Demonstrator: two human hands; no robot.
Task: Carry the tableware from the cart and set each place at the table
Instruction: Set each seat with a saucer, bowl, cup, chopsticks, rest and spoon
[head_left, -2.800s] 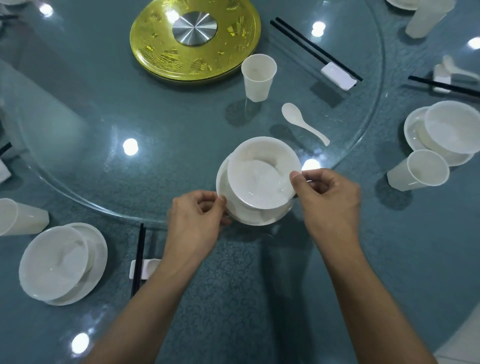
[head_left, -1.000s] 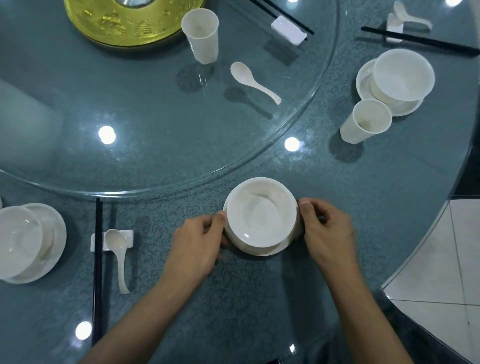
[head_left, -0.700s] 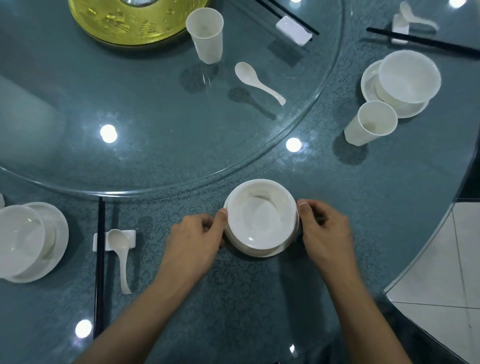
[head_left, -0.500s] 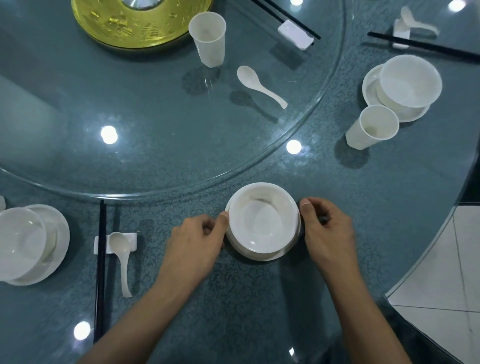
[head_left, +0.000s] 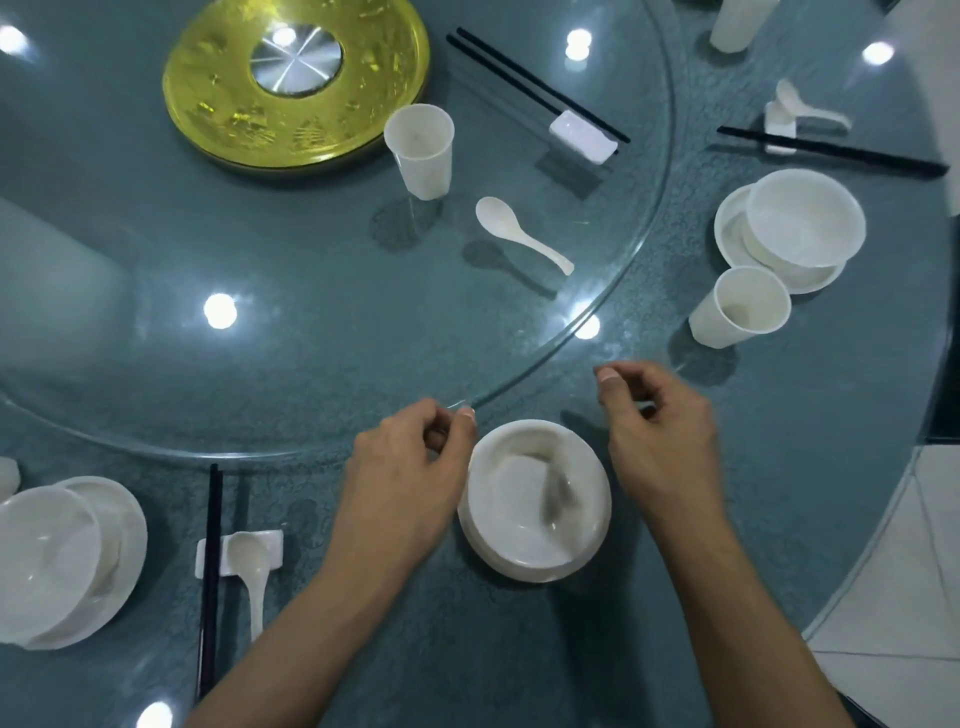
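White bowl (head_left: 535, 499) sat on your worktop (head_left: 810, 467) between your left hand (head_left: 410, 467) and right hand (head_left: 660, 431), both loosely curled, gripping nothing.

Teal patterned surface (head_left: 779, 467) fills the view, with a clear glass turntable (head_left: 311, 260) on a gold hub (head_left: 208, 104) over it. Round light spots (head_left: 220, 310) glint off the glass (bright white), and there's pale tiled floor (head_left: 924, 571) at right.
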